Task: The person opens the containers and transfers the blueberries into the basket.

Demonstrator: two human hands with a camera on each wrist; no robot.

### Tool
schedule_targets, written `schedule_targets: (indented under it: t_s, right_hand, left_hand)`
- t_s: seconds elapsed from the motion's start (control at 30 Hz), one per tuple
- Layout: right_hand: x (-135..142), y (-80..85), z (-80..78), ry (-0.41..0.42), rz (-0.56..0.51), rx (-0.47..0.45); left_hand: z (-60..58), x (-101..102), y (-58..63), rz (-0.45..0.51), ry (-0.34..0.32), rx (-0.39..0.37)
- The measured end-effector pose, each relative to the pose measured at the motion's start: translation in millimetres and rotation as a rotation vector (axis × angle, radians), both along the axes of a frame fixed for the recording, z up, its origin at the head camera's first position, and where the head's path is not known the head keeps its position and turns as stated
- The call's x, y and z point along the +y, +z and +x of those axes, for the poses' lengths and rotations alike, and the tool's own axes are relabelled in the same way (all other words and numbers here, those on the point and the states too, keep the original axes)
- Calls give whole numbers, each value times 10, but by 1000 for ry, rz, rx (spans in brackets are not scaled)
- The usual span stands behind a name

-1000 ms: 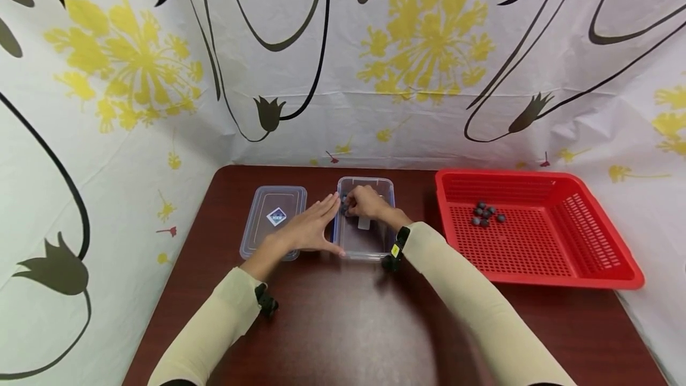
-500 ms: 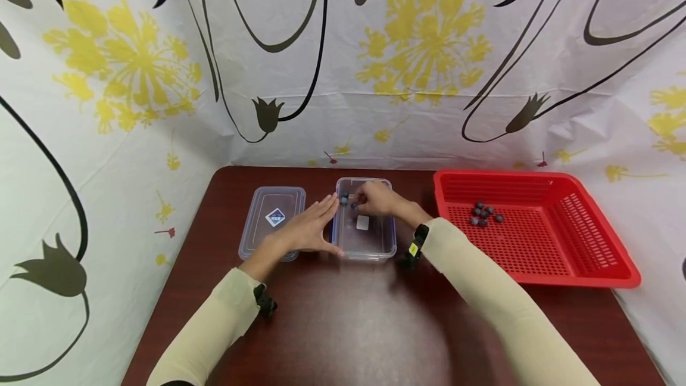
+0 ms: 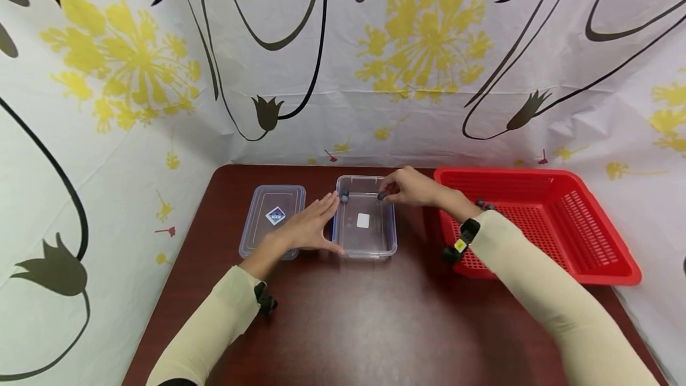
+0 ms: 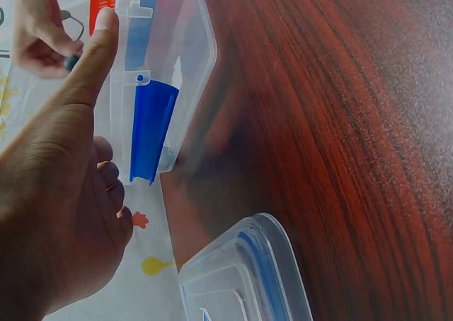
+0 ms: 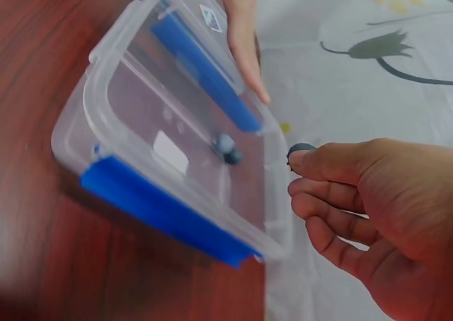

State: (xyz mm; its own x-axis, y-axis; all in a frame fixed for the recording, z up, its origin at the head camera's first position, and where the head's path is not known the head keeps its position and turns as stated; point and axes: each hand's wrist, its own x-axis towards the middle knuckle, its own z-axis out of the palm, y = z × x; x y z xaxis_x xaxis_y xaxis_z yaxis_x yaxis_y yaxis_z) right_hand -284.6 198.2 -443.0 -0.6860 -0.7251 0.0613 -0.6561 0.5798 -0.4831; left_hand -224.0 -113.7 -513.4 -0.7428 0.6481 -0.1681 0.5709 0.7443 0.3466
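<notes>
My right hand (image 3: 411, 188) pinches a blueberry (image 5: 301, 151) between thumb and fingertips, above the right rim of a clear plastic container (image 3: 370, 243) in the head view. Inside that container a couple of blueberries (image 5: 228, 150) lie together, near its far left corner as the head view has it. With fingers straight and thumb spread, my left hand (image 3: 308, 225) rests against the container's left side. Blue side clips (image 4: 150, 131) hang on the container.
A clear lid (image 3: 268, 231) with a blue-and-white label lies left of the container. To the right stands a red plastic basket (image 3: 600, 237); my right forearm passes over its left part, partly hiding the blueberries (image 3: 480, 202) inside. Patterned cloth (image 3: 343, 118) walls the table's back.
My right hand has lifted a blueberry from the container's far left area and carried it rightward to the right rim. The left hand stays in place.
</notes>
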Motion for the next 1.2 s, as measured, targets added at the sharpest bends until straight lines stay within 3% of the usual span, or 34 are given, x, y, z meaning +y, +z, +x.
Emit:
schedule_targets:
  t_s: [0.27,0.67,0.9,1.2]
  right_hand:
    - [466,225,48,-29,34,28]
    - [1332,294,83,-139,99,-6]
    - [1813,195,100,-186,126,-70]
    - [2294,-25,56,-251,206,-226]
  left_hand:
    - [-11,8,10,3,13,-15]
    - [-11,-3,-7,18,5,-21]
    - [-5,-8,-1,23,-3,-10]
    - [-2,4,-6,48,2,-19]
